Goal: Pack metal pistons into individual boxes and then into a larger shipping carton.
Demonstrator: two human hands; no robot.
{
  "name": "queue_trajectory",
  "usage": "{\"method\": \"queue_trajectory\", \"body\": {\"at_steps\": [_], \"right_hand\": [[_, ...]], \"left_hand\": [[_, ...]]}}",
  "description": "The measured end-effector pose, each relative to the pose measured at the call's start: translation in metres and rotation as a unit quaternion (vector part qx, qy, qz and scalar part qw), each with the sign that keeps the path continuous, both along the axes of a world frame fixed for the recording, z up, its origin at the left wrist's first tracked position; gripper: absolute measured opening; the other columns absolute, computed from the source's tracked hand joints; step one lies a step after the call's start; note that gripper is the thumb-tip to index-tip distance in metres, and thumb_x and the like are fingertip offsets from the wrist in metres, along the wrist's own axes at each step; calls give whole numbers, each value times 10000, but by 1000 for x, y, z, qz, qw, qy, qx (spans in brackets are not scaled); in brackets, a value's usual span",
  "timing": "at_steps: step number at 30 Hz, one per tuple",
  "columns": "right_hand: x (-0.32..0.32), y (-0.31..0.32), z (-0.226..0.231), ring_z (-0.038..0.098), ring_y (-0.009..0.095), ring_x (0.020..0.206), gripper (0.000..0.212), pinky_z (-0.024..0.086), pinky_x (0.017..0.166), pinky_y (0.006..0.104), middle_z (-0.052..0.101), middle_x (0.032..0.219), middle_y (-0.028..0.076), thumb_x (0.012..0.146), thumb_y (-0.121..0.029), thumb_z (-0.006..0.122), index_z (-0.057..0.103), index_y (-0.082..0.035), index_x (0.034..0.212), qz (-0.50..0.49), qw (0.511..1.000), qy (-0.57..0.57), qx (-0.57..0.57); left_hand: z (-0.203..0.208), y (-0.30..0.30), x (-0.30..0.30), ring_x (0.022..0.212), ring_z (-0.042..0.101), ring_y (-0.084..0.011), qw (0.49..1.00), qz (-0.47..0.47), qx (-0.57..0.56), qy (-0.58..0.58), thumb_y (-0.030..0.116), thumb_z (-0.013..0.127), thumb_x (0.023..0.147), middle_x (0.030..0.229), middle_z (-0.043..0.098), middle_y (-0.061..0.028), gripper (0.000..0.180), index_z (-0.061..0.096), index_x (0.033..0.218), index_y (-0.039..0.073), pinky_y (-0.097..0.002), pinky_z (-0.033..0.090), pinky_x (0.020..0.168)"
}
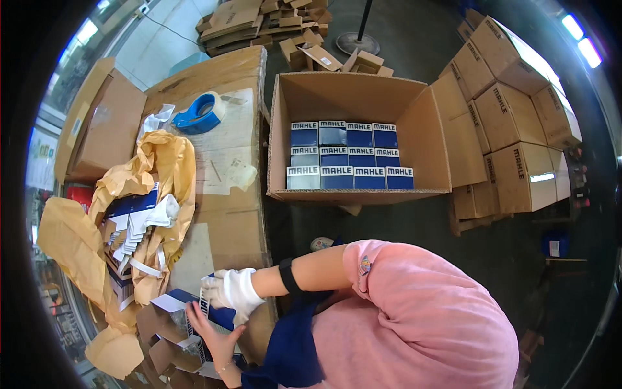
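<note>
At the table's near edge, my right hand (233, 293), in a white glove, curls over the far side of a small blue and white carton (224, 318). My bare left hand (218, 342) spans the near side of that carton, its fingers and thumb on either side. Beside them sit more blue and white cartons (170, 302), partly covered by my hands. An opened brown paper wrapping (173, 162) holds a stack of flat blue and white cartons (133, 204). A white glove (164, 211) lies on the stack.
A blue tape dispenser (194, 117) rests farther back on the cardboard-covered table (227, 214). To the right stands an open shipping box (356, 91) with rows of blue and white cartons. Sealed boxes (512, 117) are stacked at far right; flattened cardboard (236, 23) lies behind.
</note>
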State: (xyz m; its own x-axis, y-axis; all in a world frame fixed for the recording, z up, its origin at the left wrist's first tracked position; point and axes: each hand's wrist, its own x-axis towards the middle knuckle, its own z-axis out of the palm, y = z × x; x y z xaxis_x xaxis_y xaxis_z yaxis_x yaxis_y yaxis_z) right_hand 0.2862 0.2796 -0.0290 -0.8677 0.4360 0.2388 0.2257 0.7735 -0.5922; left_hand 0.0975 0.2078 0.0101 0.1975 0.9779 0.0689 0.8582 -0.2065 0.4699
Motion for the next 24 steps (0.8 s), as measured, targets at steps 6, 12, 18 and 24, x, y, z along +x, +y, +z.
{"method": "queue_trajectory", "body": {"at_steps": [6,12,18,24], "right_hand": [[-13,20,7,229,373,1311,1043,257,1036,456,305,1378,217,450,-435,759,359,5,1307,26,994,-88,65],[-16,31,21,617,336,804,431,495,739,389,634,838,156,515,-279,732,623,-13,835,10,995,35,97],[-12,23,40,375,360,1194,865,302,984,476,399,1268,216,617,-463,702,388,3,1274,63,964,-204,161],[-17,23,39,297,379,1242,966,240,1008,501,320,1335,216,565,-517,712,335,-53,1325,77,951,-241,177]], "left_hand": [[-21,4,-10,1272,221,-422,993,-31,-76,85,294,836,416,1381,195,-276,1214,161,1362,-57,-452,198,1055],[-21,5,-4,1232,299,-426,993,-57,-23,98,161,748,581,1327,300,-272,944,218,1329,-66,-432,260,1042],[-14,-2,9,1218,312,-407,999,-12,2,47,402,806,515,1304,321,-257,1098,232,1347,-28,-456,252,1043],[-24,-11,16,1240,299,-375,995,31,25,91,503,793,467,1330,307,-228,1171,222,1371,25,-516,214,1040]]}}
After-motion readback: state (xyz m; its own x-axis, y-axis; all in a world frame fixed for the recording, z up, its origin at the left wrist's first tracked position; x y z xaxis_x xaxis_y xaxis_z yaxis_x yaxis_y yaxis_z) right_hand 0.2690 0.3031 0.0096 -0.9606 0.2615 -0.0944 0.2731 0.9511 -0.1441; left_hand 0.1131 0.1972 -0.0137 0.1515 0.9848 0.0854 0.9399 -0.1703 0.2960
